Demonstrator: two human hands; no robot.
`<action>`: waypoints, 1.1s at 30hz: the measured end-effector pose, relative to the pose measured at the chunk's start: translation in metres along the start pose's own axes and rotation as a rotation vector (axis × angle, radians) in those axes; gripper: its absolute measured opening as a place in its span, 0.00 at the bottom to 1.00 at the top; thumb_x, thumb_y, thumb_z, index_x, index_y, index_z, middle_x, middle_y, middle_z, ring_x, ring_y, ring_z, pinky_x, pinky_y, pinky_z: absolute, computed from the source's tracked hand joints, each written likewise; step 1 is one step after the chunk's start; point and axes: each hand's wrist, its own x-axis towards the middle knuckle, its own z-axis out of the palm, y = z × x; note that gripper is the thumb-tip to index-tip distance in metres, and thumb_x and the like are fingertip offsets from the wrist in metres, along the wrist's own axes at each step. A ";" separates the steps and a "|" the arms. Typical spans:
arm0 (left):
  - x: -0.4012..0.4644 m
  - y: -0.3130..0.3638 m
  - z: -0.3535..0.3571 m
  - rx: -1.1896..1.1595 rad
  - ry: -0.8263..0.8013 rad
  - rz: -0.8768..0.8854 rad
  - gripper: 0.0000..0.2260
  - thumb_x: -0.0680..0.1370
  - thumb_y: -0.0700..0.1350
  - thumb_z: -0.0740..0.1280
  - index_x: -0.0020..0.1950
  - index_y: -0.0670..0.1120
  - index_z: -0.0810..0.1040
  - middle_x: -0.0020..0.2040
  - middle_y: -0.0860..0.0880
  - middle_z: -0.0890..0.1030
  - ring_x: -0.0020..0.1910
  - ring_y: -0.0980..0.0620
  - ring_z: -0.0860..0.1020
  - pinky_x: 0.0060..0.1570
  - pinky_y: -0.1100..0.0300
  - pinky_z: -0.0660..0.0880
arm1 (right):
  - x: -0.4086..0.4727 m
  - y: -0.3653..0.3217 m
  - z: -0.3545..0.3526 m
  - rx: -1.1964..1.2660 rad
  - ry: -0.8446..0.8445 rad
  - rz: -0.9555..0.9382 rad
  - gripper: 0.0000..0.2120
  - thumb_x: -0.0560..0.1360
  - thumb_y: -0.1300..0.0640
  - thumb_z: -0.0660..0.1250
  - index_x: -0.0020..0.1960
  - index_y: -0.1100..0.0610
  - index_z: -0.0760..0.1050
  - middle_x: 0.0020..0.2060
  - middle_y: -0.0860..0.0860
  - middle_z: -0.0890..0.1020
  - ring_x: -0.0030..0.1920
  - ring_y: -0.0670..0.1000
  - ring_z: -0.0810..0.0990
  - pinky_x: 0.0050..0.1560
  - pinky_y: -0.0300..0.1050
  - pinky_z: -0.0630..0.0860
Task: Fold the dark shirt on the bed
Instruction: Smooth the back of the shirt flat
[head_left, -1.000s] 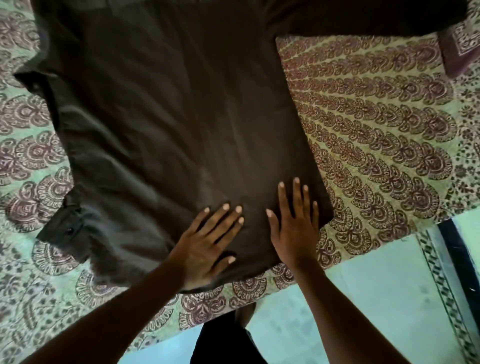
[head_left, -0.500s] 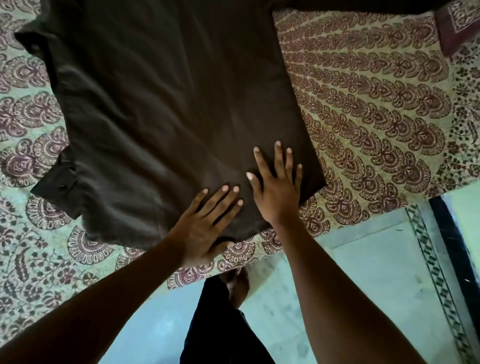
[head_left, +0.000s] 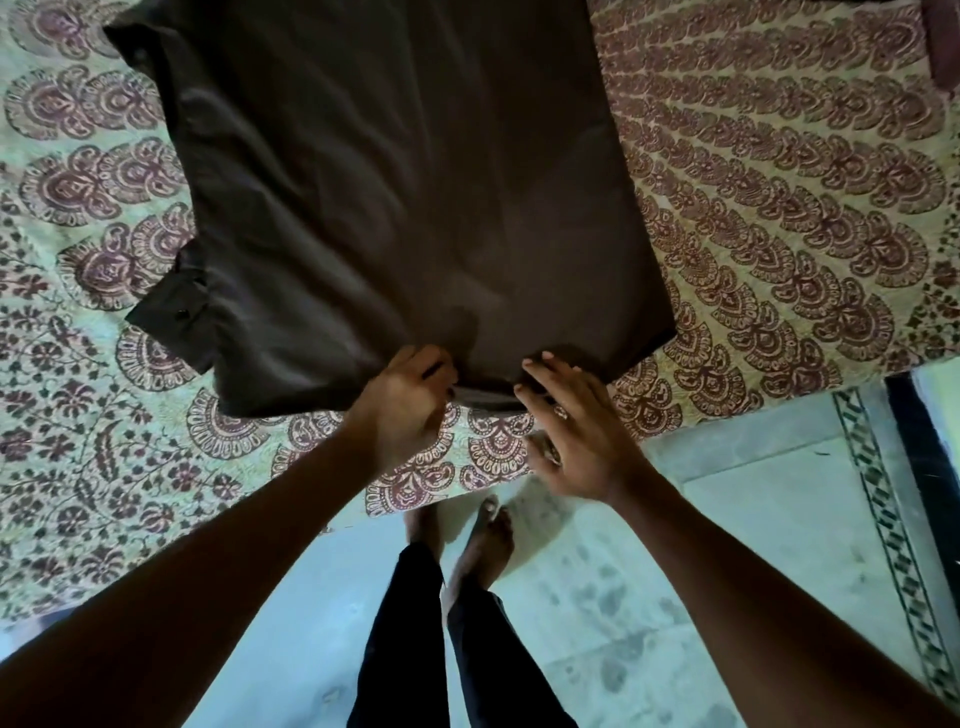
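The dark shirt (head_left: 395, 197) lies spread flat on the bed, its hem toward me and a buttoned cuff (head_left: 171, 312) sticking out at the left. My left hand (head_left: 408, 402) grips the hem near its middle, fingers curled round the fabric edge. Just to its right, my right hand (head_left: 576, 421) has its thumb under the hem and its fingertips on top of the cloth, pinching it. The hem between the two hands is lifted slightly off the bedspread. The upper part of the shirt runs out of view at the top.
A patterned green and maroon bedspread (head_left: 779, 208) covers the bed. The bed's near edge runs diagonally below my hands. Beneath it is a pale tiled floor (head_left: 727, 545) with my bare feet (head_left: 467, 530) and dark trousers. A dark strip borders the floor at the right.
Both hands slid back from lying flat on the shirt to its hem. The left hand's fingers curled round the edge and the right hand took hold beside it.
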 end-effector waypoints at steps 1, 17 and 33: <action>0.006 0.000 -0.003 -0.080 0.046 -0.048 0.12 0.71 0.36 0.67 0.54 0.40 0.80 0.54 0.41 0.79 0.51 0.37 0.78 0.52 0.47 0.79 | 0.004 0.000 0.001 -0.033 0.027 0.002 0.20 0.75 0.53 0.68 0.64 0.60 0.80 0.70 0.59 0.76 0.73 0.62 0.72 0.66 0.61 0.71; 0.000 0.019 -0.010 -0.140 0.045 -0.272 0.35 0.66 0.35 0.71 0.73 0.44 0.68 0.63 0.44 0.77 0.60 0.41 0.75 0.53 0.47 0.79 | 0.077 0.003 -0.025 0.265 -0.218 0.354 0.13 0.78 0.57 0.68 0.62 0.51 0.74 0.57 0.49 0.79 0.60 0.56 0.74 0.55 0.53 0.67; -0.007 0.017 -0.002 0.012 0.163 -0.212 0.09 0.77 0.45 0.69 0.56 0.49 0.79 0.64 0.45 0.75 0.49 0.40 0.81 0.33 0.51 0.79 | 0.085 -0.013 -0.025 0.372 -0.066 0.406 0.06 0.81 0.52 0.64 0.47 0.51 0.75 0.38 0.45 0.79 0.42 0.49 0.79 0.50 0.56 0.73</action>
